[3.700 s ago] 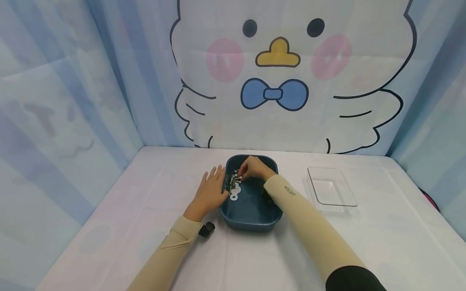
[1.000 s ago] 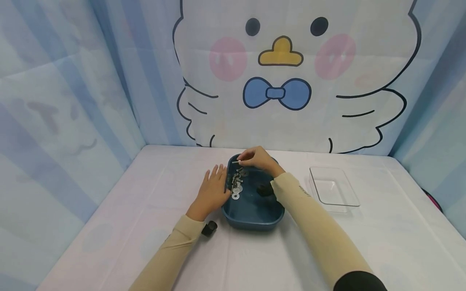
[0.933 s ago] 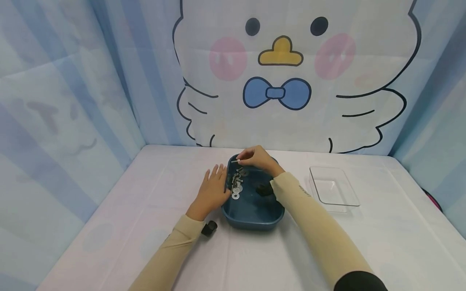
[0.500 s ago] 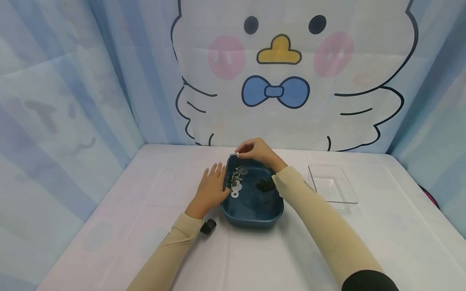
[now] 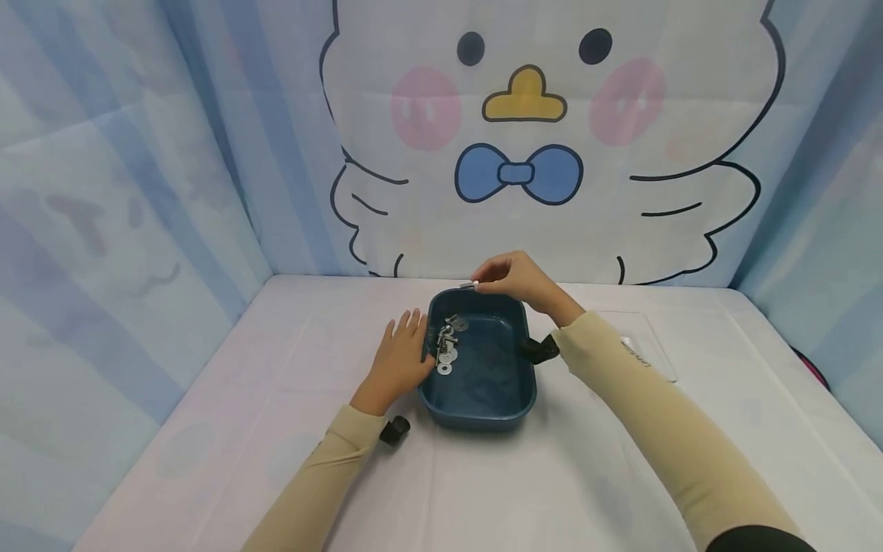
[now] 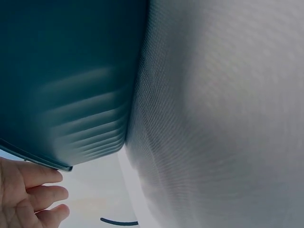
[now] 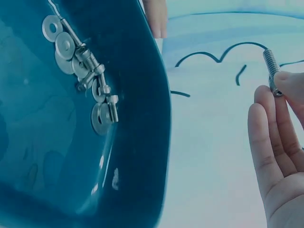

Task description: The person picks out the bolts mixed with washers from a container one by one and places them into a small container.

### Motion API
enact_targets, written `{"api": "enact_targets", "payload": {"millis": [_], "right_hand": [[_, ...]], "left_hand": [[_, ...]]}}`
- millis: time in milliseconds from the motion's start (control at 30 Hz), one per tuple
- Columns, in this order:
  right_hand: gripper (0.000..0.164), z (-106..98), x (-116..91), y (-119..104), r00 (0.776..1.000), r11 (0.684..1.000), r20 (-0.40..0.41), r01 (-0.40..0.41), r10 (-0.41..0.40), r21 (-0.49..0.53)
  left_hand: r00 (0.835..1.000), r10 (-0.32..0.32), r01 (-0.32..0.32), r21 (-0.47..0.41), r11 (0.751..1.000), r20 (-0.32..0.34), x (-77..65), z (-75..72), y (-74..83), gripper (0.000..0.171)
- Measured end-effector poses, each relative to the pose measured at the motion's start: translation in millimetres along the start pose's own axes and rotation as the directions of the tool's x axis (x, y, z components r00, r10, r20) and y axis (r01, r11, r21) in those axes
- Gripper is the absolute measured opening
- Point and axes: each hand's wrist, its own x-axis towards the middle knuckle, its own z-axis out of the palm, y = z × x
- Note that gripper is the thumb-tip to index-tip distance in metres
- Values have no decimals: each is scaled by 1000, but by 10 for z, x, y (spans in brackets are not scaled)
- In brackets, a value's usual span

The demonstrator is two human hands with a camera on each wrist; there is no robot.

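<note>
A dark blue tub [image 5: 477,420] stands on the table in the head view. Loose washers [image 7: 65,45] and screws [image 7: 88,59] lie heaped along its left side. My right hand [image 5: 524,282] is raised over the tub's far edge, pinching one metal screw [image 7: 270,64] between thumb and fingertips. In the right wrist view the threaded end of that screw points up. My left hand [image 5: 398,360] rests against the tub's left rim with fairly straight, spread fingers. The left wrist view shows only some of its fingers [image 6: 45,194] beside the rim.
A clear plastic box [image 5: 658,341] stands right of the tub, partly hidden behind my right sleeve. Black wrist cameras sit under both wrists. A printed cloth backdrop [image 5: 517,230] rises directly behind the table, with cloth walls at both sides.
My right hand has picked a screw from the heap, lifted it above the tub's far rim and shifted right. The left hand stays at the left rim.
</note>
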Motion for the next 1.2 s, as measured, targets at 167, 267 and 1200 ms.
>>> {"api": "enact_targets", "payload": {"millis": [167, 267, 1200], "right_hand": [[24, -128, -151, -9, 1000, 1000, -5, -27, 26, -12], [24, -206, -239, 14, 999, 999, -12, -30, 30, -17], [27, -889, -992, 486, 986, 991, -120, -109, 117, 73]], "left_hand": [[1000, -18, 19, -77, 997, 20, -17, 4, -21, 67], [999, -42, 47, -201, 979, 31, -31, 9, -56, 67], [910, -208, 389, -911, 137, 357, -20, 69, -184, 49]]}}
